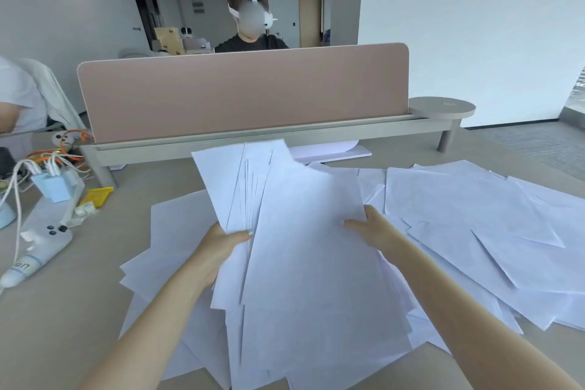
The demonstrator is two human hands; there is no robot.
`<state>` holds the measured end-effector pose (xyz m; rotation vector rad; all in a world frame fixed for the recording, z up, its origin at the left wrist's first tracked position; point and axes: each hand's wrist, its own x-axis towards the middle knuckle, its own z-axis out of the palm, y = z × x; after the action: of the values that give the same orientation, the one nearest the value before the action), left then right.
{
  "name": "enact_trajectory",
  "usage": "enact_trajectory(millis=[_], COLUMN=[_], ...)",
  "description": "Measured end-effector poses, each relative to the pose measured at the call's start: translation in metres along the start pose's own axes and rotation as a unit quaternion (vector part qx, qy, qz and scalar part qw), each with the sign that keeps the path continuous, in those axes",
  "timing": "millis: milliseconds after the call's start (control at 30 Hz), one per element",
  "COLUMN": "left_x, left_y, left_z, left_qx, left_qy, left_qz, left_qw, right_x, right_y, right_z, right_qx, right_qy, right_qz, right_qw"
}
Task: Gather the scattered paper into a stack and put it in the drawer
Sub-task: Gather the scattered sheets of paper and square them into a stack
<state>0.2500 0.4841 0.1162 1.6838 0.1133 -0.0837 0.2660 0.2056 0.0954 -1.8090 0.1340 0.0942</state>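
A loose bundle of white paper sheets (294, 215) is raised above the desk in the middle of the view, fanned and uneven. My left hand (221, 247) grips its left edge, thumb on top. My right hand (372, 228) holds its right edge, thumb over the top sheet. More white sheets (474, 218) lie scattered and overlapping on the desk (63, 310) to the right, and others (171, 231) lie under and left of the bundle. No drawer is in view.
A pink divider panel (243, 92) runs across the back of the desk. At the left lie a white handheld controller (41, 247), a blue charger block with cables (57, 184) and a yellow packet (98, 195). One person sits behind the divider, another at the far left.
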Motion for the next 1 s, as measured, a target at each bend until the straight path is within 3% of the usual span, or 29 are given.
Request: enact_trajectory(millis=[67,133,200,367,500,667,900,1000], left_x=[-0.002,-0.011,-0.018,-0.03,-0.026,-0.027,-0.025,-0.018], left_y=[0.017,0.041,0.069,0.133,0.146,0.104,0.059,0.055], left_z=[-0.001,0.0,0.002,0.004,0.009,0.026,0.025,0.023], left_qx=[-0.015,-0.025,-0.031,-0.009,-0.028,-0.015,0.067,0.065], left_qy=[0.003,-0.015,-0.016,0.092,0.107,0.09,0.004,0.032], left_qz=[0.047,0.107,0.153,0.253,0.253,0.239,0.198,0.185], left_qw=[0.999,0.994,0.988,0.963,0.961,0.967,0.978,0.98], right_x=[0.002,0.0,-0.005,-0.031,-0.039,-0.037,-0.033,-0.034], right_y=[-0.006,-0.02,-0.044,-0.118,-0.136,-0.101,-0.077,-0.078], right_z=[-0.008,-0.017,-0.023,-0.032,-0.026,0.0,0.0,-0.001], right_qx=[0.056,0.099,0.112,0.148,0.111,0.104,0.136,0.137], right_qy=[0.054,0.036,0.019,0.105,0.172,0.153,0.114,0.092], right_qz=[0.019,0.014,-0.039,-0.233,-0.3,-0.229,-0.157,-0.151], right_qw=[0.997,0.994,0.993,0.956,0.932,0.956,0.972,0.975])
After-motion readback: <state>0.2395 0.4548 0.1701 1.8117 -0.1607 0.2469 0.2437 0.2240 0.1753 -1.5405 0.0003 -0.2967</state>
